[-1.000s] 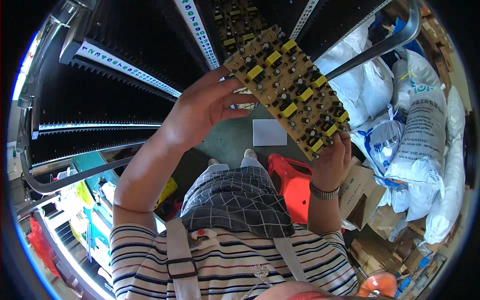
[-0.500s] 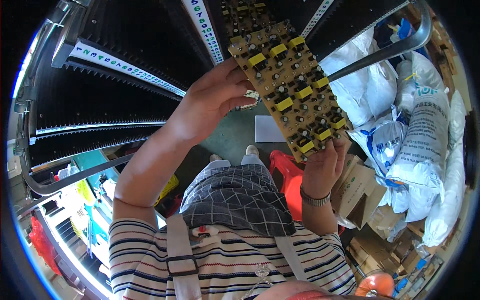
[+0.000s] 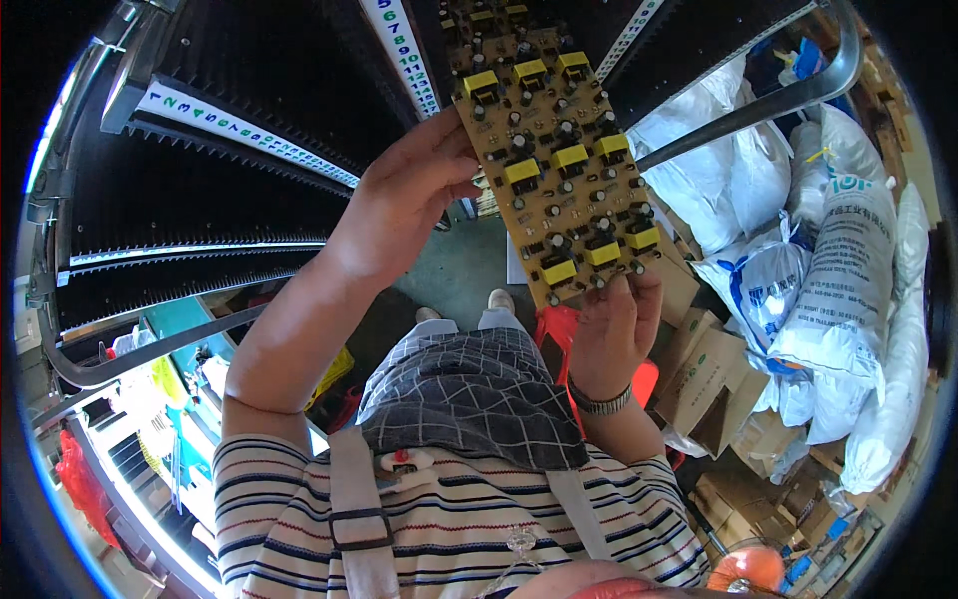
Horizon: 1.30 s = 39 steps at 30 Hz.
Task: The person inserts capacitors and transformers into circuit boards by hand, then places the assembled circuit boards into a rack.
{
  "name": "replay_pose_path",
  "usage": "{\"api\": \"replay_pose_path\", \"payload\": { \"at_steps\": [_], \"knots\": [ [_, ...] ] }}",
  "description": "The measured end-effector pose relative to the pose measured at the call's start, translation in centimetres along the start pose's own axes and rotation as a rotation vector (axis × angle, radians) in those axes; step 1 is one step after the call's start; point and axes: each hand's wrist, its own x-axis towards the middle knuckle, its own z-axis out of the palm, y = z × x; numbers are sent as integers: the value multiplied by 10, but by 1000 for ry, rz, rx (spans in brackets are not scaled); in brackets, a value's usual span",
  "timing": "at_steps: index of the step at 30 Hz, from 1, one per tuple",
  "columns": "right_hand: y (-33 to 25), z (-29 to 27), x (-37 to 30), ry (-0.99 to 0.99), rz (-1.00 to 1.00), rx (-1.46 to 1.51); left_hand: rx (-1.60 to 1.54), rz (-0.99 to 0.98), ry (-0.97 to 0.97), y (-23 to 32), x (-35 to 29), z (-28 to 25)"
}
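A tan circuit board (image 3: 544, 205) with rows of yellow transformers and small round capacitors is held up in front of the black slotted rack. Its left edge is gripped by my left hand (image 3: 424, 165), whose fingertips pass partly behind the board. At the lower right corner my right hand (image 3: 616, 319) pinches the near edge between thumb and fingers. The far end of the board lies between two rack rails that carry numbered strips. Another populated board (image 3: 484, 18) shows beyond it, inside the rack.
The black rack (image 3: 249, 60) with toothed slots and metal tube frame surrounds the far and left side. White sacks (image 3: 838, 270) are piled at right above cardboard boxes (image 3: 699, 369). A red stool (image 3: 559, 329) stands near my legs. A lit workbench (image 3: 180, 399) is at left.
The circuit board has turned more upright and shifted slightly left and away from me. My right hand moved left and a little farther with it; my left hand still grips the left edge.
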Motion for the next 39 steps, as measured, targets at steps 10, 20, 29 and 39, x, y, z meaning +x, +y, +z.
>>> {"api": "replay_pose_path", "payload": {
  "at_steps": [10,20,29,39],
  "knots": [
    [8,22,24,-136,-14,47,-94,-41,2,0,-9,-3],
    [19,54,42,-174,-25,41,-90,-149,16,0,-34,-9],
    [27,78,63,-153,91,38,-120,-202,92,-8,-72,-18],
    [16,81,76,-225,330,80,-182,-220,209,-24,-109,-20]
  ]
}}
